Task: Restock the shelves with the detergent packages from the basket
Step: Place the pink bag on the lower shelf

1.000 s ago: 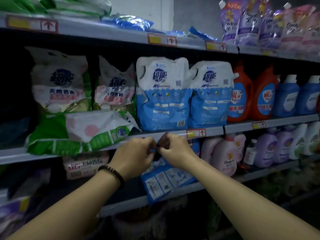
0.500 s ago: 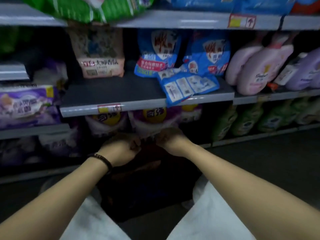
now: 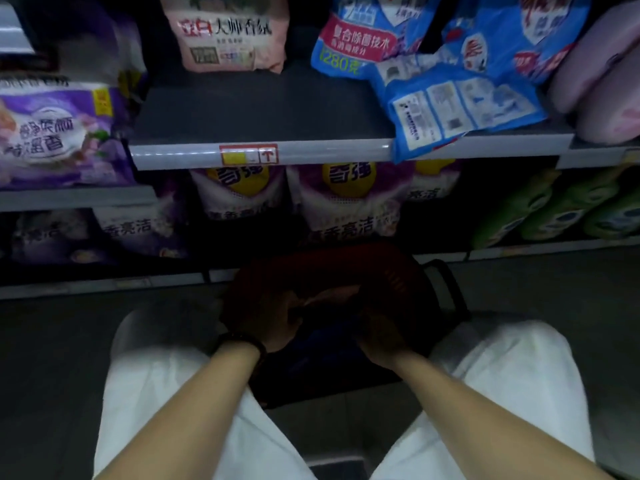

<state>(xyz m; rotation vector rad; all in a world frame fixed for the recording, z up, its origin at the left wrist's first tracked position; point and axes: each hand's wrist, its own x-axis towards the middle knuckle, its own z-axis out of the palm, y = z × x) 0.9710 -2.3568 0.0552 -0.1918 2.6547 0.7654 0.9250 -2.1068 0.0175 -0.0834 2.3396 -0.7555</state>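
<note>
Fetching step: reaching into the red basket [image 3: 408, 289].
It sat near, on the floor below the grey shelf [image 3: 311, 154], its detergent packages lost in shadow; left hand [image 3: 266, 323] and right hand [image 3: 377, 336] were inside, grip untellable. Next: lift one out.

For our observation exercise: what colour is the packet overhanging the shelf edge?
Blue with white printed panels; the packet shows best in the head view.

I see both forearms bare up to the frame edge. A thin dark bracelet [image 3: 242, 342] sits on the wrist behind the left hand [image 3: 273, 323]; its detail is too dim to read. Loose white trousers [image 3: 162, 393] cover both legs, plain and softly creased.
</note>
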